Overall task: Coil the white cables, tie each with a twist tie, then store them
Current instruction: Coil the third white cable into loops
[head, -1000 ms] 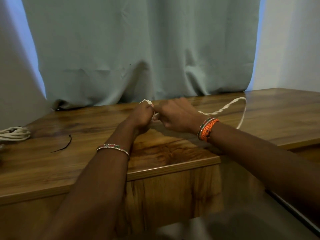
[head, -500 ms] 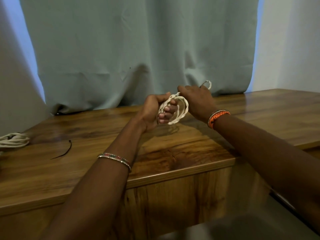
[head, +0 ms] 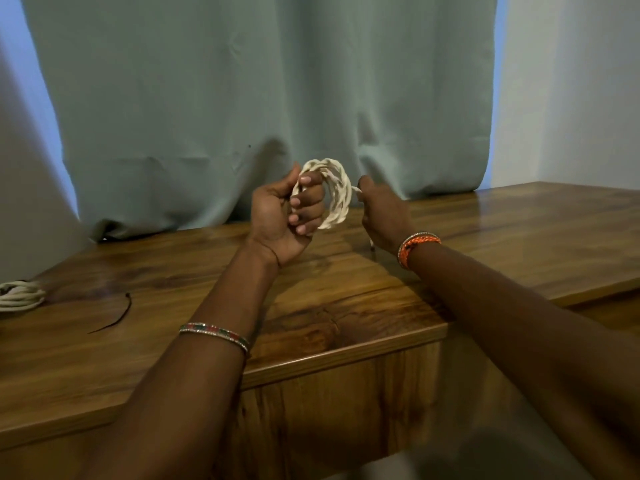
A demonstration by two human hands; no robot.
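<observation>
While left hand [head: 277,216] grips cable coil [head: 334,192], above table edge [head: 346,355].

A single view — the head camera — looks forward and slightly down from the person's own height across the wooden worktop [head: 346,306] toward a grey-green curtain [head: 259,98] close behind it. Both forearms reach in from the bottom edge, the hands near mid-frame, close to the lens.

The white cable [head: 334,194], stretched across the counter [head: 346,306] a second ago, is now gathered into loops around the left hand [head: 282,216].
</observation>
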